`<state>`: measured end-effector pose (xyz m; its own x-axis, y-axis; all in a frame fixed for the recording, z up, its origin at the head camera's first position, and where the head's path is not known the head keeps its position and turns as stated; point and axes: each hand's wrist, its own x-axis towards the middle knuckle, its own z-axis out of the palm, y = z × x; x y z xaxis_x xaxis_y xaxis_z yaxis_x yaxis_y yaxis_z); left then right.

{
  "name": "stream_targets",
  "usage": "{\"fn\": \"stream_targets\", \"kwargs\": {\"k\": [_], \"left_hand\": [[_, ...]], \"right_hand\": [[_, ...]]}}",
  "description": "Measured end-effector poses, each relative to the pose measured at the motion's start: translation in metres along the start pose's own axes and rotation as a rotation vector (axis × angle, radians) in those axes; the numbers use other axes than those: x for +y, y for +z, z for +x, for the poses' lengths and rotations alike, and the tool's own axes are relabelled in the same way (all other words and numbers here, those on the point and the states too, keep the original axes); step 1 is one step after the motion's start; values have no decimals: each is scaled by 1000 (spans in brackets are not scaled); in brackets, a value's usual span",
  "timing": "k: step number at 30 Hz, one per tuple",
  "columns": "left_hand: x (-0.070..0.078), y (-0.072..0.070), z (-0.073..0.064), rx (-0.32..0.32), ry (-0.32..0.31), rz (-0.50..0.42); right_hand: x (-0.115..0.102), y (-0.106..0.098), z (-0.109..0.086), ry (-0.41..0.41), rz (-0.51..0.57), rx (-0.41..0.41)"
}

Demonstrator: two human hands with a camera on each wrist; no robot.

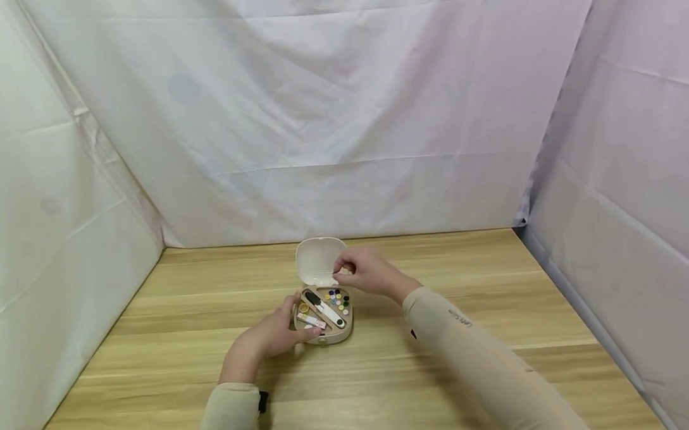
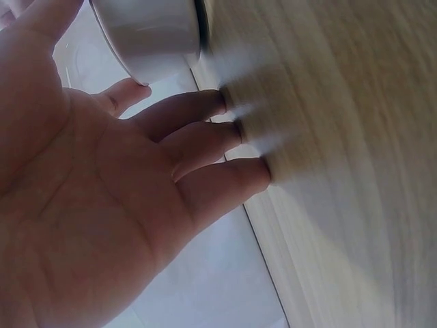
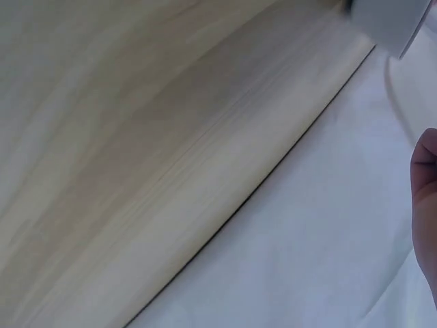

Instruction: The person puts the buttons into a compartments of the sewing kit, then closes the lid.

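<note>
An open sewing kit box [image 1: 324, 340] sits on the wooden table with its white lid [image 1: 316, 257] tipped back. In its compartments lie black-and-white thread snips [image 1: 327, 309], several coloured buttons [image 1: 338, 299], a yellow ring-like piece [image 1: 304, 308] and a pale patterned strip [image 1: 312, 321]. My left hand [image 1: 274, 331] grips the box's left side between thumb and index finger. In the left wrist view, the other fingers [image 2: 225, 179] reach down to the tabletop. Over the lid's right edge, my right hand [image 1: 369, 272] has curled fingers with the tips together; whether anything small is between them is too small to tell.
The wooden table [image 1: 442, 389] ends at a white cloth backdrop [image 1: 341, 114] behind the box. More white cloth hangs along the left [image 1: 48, 206] and right sides [image 1: 634, 198].
</note>
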<state>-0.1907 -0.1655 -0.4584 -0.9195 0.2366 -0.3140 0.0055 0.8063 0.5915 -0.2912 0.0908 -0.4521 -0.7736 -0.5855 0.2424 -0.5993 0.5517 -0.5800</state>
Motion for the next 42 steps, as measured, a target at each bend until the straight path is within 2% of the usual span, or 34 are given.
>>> {"fn": "stream_targets", "kwargs": {"k": [6, 11, 16, 25, 29, 34, 38, 42], "left_hand": [[-1, 0, 1, -3, -2, 9], [-1, 0, 1, -4, -4, 9], [0, 0, 0, 1, 3, 12], [0, 0, -1, 2, 2, 6], [-1, 0, -1, 3, 0, 8], [-2, 0, 0, 0, 0, 3], [-2, 0, 2, -5, -4, 3], [-1, 1, 2, -5, -9, 5]], "right_hand": [[-17, 16, 11, -115, -173, -75], [-20, 26, 14, -74, -291, -136], [-20, 32, 15, -45, -327, -172], [-19, 34, 15, -44, -317, -169], [-23, 29, 12, 8, -273, -161], [-28, 18, 1, 145, -229, -155], [-41, 8, -13, 241, -265, -193], [-54, 10, -32, 331, -321, -269]]}}
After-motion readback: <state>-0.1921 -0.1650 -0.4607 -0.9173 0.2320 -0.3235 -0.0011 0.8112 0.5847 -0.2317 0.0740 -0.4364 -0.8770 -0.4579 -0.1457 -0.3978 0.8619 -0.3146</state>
